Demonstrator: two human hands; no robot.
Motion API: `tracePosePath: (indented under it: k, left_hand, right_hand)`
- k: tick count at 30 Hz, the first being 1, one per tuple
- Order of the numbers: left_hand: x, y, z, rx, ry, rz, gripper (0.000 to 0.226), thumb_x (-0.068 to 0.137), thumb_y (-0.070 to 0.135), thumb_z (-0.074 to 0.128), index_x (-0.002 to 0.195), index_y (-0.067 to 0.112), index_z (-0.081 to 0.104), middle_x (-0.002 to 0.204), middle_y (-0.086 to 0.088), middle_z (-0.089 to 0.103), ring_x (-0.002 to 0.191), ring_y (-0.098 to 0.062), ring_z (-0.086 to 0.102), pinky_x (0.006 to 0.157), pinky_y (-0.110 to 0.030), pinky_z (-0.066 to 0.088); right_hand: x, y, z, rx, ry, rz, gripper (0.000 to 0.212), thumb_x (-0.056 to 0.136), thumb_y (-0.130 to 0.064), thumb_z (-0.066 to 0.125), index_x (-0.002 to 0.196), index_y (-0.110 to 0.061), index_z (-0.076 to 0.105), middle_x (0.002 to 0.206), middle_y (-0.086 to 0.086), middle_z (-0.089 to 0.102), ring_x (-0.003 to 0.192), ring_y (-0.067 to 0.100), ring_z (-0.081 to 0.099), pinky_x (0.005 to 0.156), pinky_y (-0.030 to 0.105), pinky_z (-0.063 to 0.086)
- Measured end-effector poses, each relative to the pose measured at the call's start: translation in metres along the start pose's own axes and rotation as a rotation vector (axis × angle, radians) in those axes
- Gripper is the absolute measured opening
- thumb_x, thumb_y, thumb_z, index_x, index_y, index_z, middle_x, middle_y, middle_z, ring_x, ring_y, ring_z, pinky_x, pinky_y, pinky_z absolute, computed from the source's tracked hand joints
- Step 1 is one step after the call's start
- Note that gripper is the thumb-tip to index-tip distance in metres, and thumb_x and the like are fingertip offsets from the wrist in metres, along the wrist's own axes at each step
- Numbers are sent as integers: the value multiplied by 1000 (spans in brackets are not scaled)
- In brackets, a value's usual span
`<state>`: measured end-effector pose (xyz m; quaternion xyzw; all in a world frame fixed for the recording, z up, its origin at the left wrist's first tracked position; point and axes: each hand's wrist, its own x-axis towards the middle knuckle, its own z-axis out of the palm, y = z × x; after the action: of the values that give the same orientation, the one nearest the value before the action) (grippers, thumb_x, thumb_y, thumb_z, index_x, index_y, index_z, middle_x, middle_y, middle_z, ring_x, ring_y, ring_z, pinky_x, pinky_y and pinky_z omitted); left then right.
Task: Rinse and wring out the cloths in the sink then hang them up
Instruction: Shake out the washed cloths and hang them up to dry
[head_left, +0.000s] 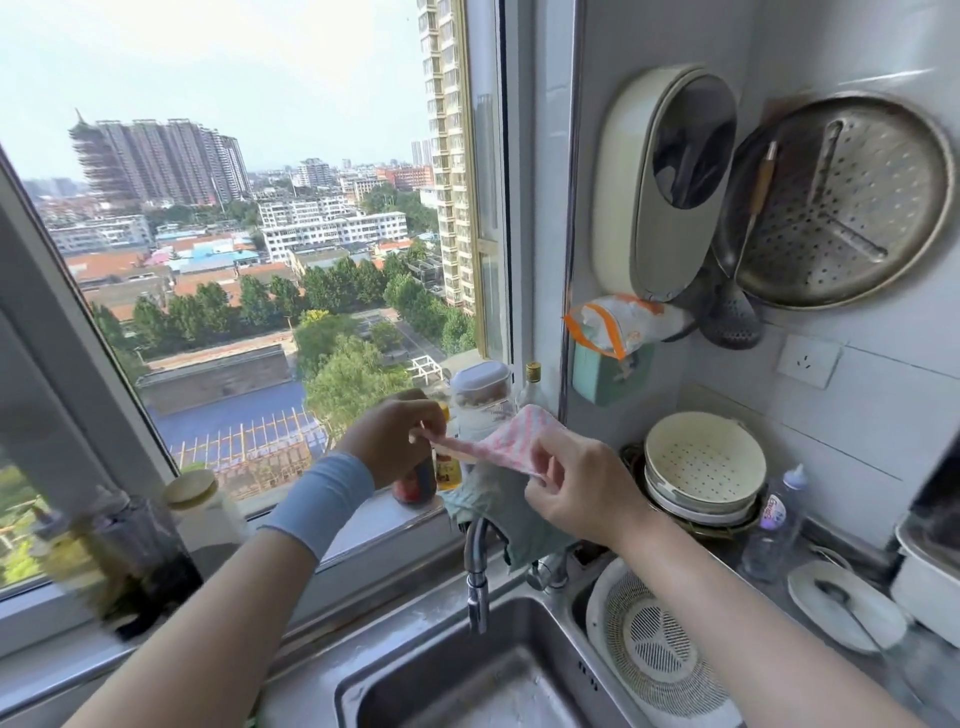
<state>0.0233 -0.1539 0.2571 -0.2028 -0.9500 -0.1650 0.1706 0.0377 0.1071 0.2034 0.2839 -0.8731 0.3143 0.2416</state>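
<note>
The steel sink (395, 691) is closest, at 6 o'clock. A white strainer (660, 649) leans in the small basin at 5 o'clock. A plate (810, 597) with a spoon on it sits at 4 o'clock. The tap (477, 571) bends over the sink, and a green cloth (498, 504) hangs on it. Just above, 2 hands hold a pink cloth (514, 439) pulled out between them. The left hand (395, 441), at 11 o'clock from the tap, pinches 1 corner with its fingertips. The right hand (576, 493), at 2 o'clock from the tap, pinches the other edge. Behind the hands, bottles (448, 470) stand on the window ledge. A cream bowl with holes (704, 457) sits at 3 o'clock from the right hand. A round metal tray (836, 202) hangs on the wall at 2 o'clock.
</note>
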Motion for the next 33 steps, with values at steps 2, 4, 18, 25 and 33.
tracePosePath:
  k: [2,4,18,25,33]
  left_hand:
    - [-2,-9,-1,147,-182,-85,22,89,7,63,94,27,72,110,8,63,95,-16,62,88,-32,55]
    - [-10,-15,11,248,-529,-200,38,91,4,58,109,35,72,119,9,62,98,-15,63,90,-27,54]
    - [-10,-8,38,-349,-387,-370,38,101,29,51,138,24,50,130,-4,60,112,-18,58,104,-34,44]
    - [-75,-96,12,-353,-281,-562,34,98,28,56,130,20,57,121,-3,65,104,-19,61,99,-34,47]
    - [-218,-216,32,-218,-460,-876,39,97,31,57,133,17,56,132,-4,62,118,-20,59,104,-28,43]
  right_hand:
    - [3,-12,-1,-13,-193,-31,15,73,-30,63,77,-34,49,67,-17,54,63,2,54,60,15,41]
    - [2,-20,4,-33,-485,41,19,74,-50,64,82,-33,59,73,-19,61,70,-3,60,64,18,49]
    - [43,-38,30,-297,-255,216,35,91,-39,50,123,-27,59,128,3,52,125,25,44,109,46,32]
    - [78,-111,109,5,-468,157,21,93,-31,54,106,-23,68,101,-1,63,90,17,60,79,32,49]
    - [55,-171,285,146,-932,261,27,95,-32,53,116,-21,68,113,2,70,104,20,63,86,27,47]
